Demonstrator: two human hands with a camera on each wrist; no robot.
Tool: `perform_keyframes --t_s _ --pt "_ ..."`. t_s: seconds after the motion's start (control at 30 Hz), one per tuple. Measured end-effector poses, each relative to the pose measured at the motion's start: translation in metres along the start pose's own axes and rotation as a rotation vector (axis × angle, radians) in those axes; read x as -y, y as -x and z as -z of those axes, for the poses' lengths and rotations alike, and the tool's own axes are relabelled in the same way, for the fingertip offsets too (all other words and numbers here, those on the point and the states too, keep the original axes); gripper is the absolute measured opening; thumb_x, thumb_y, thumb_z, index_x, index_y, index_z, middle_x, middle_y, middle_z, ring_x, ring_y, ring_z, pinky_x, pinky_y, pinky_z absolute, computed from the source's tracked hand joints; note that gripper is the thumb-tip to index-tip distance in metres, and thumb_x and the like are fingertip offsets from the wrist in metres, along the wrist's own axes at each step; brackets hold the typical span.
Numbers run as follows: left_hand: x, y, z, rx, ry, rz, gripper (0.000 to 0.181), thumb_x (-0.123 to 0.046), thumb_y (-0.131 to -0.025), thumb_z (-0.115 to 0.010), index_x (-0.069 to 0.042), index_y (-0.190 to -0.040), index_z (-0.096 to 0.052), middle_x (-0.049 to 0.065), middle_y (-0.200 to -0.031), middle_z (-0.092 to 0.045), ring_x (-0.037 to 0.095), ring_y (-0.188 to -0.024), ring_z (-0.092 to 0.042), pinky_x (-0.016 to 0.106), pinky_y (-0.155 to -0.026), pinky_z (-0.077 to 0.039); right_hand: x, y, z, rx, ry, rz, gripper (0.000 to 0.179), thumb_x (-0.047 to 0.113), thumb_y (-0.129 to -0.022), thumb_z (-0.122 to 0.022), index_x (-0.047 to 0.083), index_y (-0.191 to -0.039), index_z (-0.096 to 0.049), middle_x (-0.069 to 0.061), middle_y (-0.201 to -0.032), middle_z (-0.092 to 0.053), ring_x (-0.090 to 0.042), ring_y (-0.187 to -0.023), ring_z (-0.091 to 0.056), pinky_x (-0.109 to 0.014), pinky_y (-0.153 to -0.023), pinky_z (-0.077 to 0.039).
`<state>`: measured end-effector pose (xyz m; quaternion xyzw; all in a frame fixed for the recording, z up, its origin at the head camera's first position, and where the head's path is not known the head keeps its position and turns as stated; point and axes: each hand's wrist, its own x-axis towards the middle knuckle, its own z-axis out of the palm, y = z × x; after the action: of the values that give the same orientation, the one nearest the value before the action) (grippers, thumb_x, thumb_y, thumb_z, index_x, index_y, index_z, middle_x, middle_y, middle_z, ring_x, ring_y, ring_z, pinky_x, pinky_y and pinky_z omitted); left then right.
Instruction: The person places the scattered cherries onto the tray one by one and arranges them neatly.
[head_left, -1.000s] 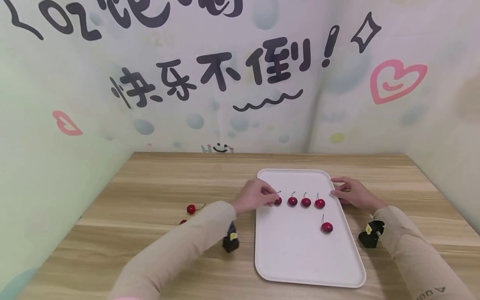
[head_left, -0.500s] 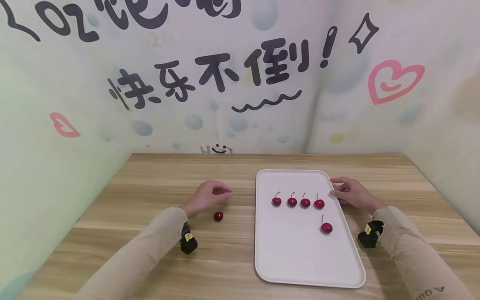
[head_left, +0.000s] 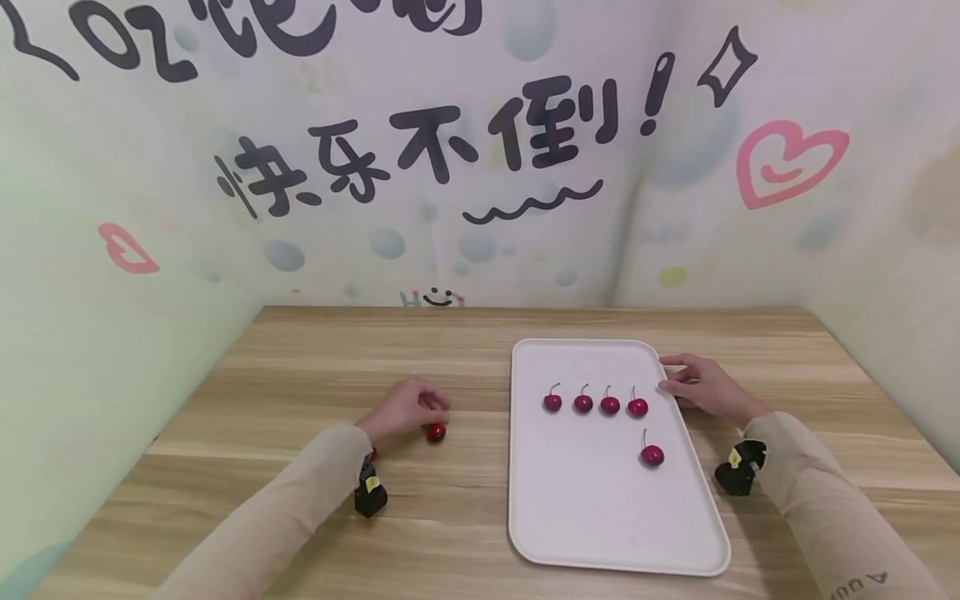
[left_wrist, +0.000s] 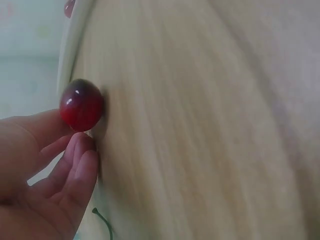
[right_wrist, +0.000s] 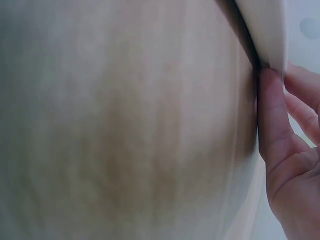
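Observation:
My left hand [head_left: 408, 408] is low over the table, left of the tray. Its thumb and fingertips come together at the stem side of a dark red cherry [left_wrist: 81, 106], and the stem is hidden among them. In the head view that cherry [head_left: 436, 432] shows just below the thumb. My right hand [head_left: 708, 387] touches the right rim of the white tray [head_left: 592, 517] with thumb and fingertips, its fingers fairly straight. On the tray stand several cherries with stems up in a row [head_left: 582, 403], and a single cherry [head_left: 652, 456] lies nearer the front right.
Another cherry [head_left: 372, 454] is partly hidden behind my left wrist. A green stem [left_wrist: 102, 220] shows at the bottom of the left wrist view. The wooden table [head_left: 337, 333] ends at a printed wall covering [head_left: 360, 258].
My left hand has left the cherry at the row's left end, moved left off the tray, then lowered to a cherry on the table. The right hand stays at the rim.

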<state>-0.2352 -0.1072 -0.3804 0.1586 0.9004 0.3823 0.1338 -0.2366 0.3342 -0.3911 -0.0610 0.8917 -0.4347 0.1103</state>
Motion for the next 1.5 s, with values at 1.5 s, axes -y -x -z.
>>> perform_keyframes --t_s 1.5 --pt "-0.021 0.008 -0.012 -0.013 0.15 -0.009 0.018 -0.011 -0.08 -0.064 -0.003 -0.095 -0.065 0.003 -0.083 -0.063 0.013 -0.074 -0.059 0.027 -0.066 -0.049 0.002 0.0 -0.001 -0.003 -0.026 -0.017 0.057 0.016 -0.087 -0.057 -0.009 -0.13 -0.03 -0.025 -0.102 -0.052 -0.025 -0.085 -0.06 -0.033 -0.072 -0.05"
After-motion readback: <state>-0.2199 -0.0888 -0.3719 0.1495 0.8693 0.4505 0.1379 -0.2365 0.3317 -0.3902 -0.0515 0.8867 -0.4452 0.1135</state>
